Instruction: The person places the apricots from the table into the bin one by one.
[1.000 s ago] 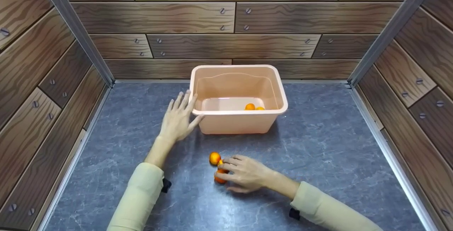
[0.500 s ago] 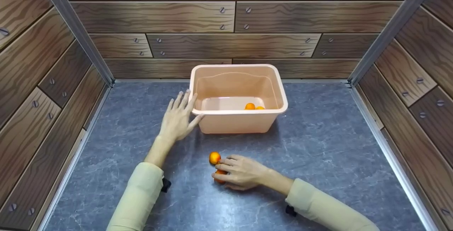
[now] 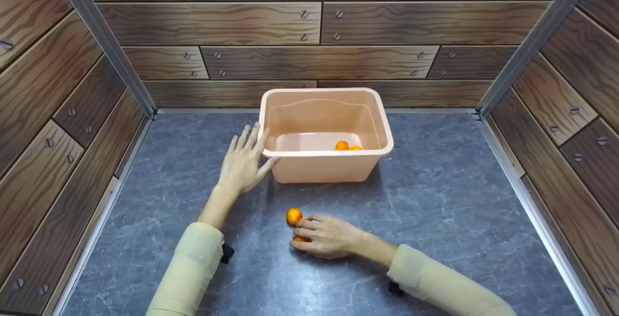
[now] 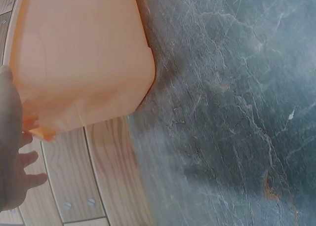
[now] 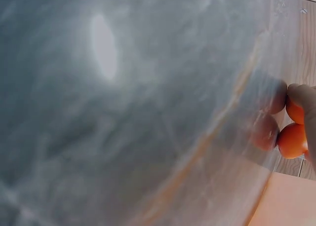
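Note:
My left hand (image 3: 242, 166) lies with straight, spread fingers against the left side of a peach-coloured plastic tub (image 3: 321, 168), its thumb near the front rim. In the left wrist view, those fingers (image 4: 30, 180) show beside the tub wall (image 4: 84, 53). My right hand (image 3: 331, 237) is low over the floor with fingers curled round a small round orange fruit (image 3: 301, 239). Another fruit shows partly under its fingertips, and a third fruit (image 3: 293, 216) sits just beyond them. In the right wrist view, a digit touches one fruit (image 5: 295, 111); another fruit (image 5: 292, 141) is beside it.
At least two orange fruits (image 3: 341, 145) lie inside the tub at its front right, partly hidden by the rim. The grey marbled surface (image 3: 435, 200) is bounded by wood-patterned walls (image 3: 261, 25) with metal corner strips.
My right hand has shifted slightly left, and its fingers have closed further over the fruits, covering more of them. My left hand and the tub have stayed still.

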### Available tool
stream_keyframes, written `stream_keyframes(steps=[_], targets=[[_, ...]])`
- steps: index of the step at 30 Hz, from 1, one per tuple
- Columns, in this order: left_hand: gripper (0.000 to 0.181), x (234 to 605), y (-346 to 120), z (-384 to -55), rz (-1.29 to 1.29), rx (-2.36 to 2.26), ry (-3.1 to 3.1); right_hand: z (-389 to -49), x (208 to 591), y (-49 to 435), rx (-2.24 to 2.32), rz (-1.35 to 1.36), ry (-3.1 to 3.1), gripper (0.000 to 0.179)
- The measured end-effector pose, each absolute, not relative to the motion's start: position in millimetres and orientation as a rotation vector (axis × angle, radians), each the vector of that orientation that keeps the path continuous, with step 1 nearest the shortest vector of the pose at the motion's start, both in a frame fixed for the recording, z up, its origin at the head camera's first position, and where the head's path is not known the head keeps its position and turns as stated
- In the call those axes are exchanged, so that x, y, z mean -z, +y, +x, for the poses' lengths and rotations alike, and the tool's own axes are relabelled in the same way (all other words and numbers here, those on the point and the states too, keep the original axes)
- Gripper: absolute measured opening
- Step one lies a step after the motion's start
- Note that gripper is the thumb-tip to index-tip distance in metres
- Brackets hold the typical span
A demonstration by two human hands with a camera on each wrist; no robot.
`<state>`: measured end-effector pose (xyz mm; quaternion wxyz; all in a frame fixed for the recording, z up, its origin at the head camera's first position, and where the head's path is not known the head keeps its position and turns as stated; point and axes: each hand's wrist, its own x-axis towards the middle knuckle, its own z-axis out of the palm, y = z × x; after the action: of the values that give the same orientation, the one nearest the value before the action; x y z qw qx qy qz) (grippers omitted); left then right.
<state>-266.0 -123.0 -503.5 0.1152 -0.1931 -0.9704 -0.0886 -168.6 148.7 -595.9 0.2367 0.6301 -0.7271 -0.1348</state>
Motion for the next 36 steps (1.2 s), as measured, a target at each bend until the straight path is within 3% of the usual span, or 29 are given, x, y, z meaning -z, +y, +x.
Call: stream_keyframes(steps=[36], targets=[[0.082, 504.9, -122.1, -266.8, -0.555, 0.289, -2.853, -164.5, 587.2, 147.6, 0.241, 1.715, -2.024, 0.040]])
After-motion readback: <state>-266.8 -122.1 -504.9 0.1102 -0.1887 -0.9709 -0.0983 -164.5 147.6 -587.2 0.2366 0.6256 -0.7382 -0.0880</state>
